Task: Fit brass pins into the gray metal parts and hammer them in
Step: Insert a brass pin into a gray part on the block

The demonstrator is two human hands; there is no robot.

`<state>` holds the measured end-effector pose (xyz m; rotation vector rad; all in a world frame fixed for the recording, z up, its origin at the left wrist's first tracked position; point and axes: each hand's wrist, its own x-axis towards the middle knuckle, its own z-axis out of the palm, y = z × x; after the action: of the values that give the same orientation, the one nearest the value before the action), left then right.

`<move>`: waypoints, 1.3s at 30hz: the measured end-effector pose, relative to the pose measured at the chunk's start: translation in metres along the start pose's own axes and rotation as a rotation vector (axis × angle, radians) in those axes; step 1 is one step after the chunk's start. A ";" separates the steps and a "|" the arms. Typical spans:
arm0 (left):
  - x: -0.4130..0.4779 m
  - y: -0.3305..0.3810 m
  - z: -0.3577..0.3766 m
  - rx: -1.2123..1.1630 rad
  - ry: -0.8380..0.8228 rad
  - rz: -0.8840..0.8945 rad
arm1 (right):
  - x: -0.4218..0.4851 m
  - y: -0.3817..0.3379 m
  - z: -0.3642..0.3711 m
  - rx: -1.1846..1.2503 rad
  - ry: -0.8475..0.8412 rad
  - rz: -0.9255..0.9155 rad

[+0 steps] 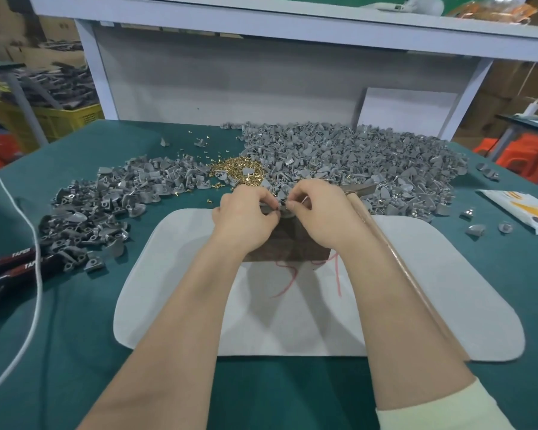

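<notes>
Over the dark block (288, 248) at the far end of the white mat (184, 305), both hands meet. The left hand (246, 214) pinches a gray part (270, 209) between curled fingers and thumb. The right hand (322, 212) pinches what looks like a brass pin (288, 207) against that part. A hammer (385, 243) runs along the outside of the right forearm. Loose pins (236, 169) lie just beyond the hands, between two heaps of gray parts (370, 150) on the green table (75, 352).
</notes>
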<state>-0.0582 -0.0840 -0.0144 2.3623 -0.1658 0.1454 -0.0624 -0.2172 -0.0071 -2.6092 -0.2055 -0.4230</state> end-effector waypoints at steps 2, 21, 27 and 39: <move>0.000 0.000 0.001 0.012 0.007 0.001 | 0.001 0.000 0.001 -0.023 -0.011 -0.005; 0.002 -0.002 0.005 -0.004 0.052 0.022 | 0.002 -0.008 0.008 -0.101 -0.027 -0.014; 0.000 -0.001 0.006 0.003 0.077 0.029 | -0.001 -0.009 0.009 -0.040 0.019 0.054; -0.001 0.000 0.005 0.015 0.069 0.027 | -0.002 -0.006 0.010 -0.005 0.028 0.051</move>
<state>-0.0586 -0.0873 -0.0176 2.3669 -0.1641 0.2412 -0.0625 -0.2069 -0.0137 -2.6054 -0.1287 -0.4420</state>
